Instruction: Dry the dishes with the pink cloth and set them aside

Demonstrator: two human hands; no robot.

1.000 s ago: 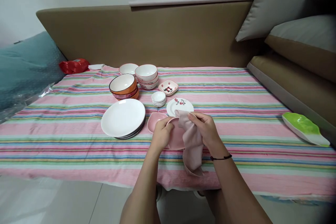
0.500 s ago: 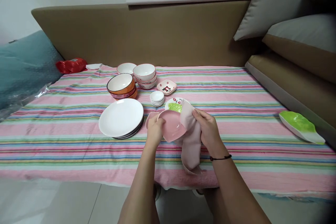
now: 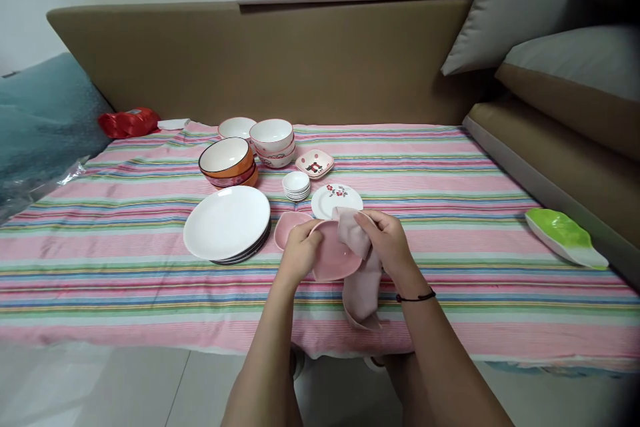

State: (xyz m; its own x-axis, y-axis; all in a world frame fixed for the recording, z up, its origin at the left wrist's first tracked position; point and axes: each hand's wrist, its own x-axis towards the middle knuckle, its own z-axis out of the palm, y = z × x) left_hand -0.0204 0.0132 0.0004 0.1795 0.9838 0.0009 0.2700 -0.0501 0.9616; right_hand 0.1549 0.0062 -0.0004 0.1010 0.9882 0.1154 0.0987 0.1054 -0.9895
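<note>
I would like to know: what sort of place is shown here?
Probably a living room in a home: the long brown backrest and the piled cushions suggest a sofa, and a striped cloth lies spread in front of them.

The left forearm slants from the near edge toward the far right; the right forearm slants toward the far left. The left hand is closed in a grip, thumb pointing right. The right hand pinches, its thumb pointing far left. The hands are near each other, not touching.
</note>
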